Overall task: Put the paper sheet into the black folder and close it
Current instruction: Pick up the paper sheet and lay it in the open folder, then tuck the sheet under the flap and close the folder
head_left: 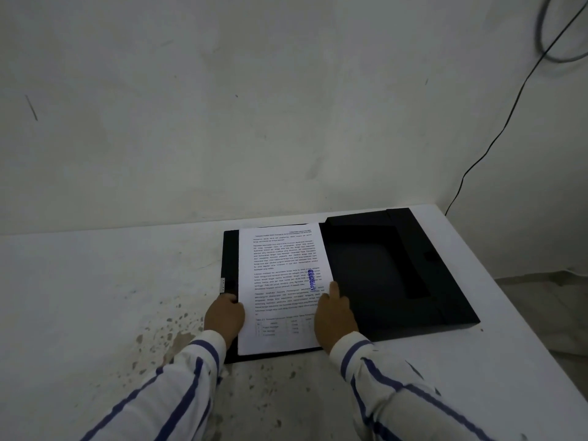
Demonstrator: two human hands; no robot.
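Observation:
The black folder (381, 268) lies open on the white table, its lid flap spread to the right. A printed paper sheet (280, 281) with a blue stamp lies flat on the folder's left half. My left hand (224, 316) grips the sheet's lower left edge, next to the folder's left wall. My right hand (334, 316) rests on the sheet's lower right edge, with one finger stretched out and pressing on the paper beside the stamp.
The white table (95, 297) is stained and chipped near its front left. Its right edge (525, 297) runs diagonally just beyond the folder. A wall stands close behind, with a black cable (496, 141) hanging at the right.

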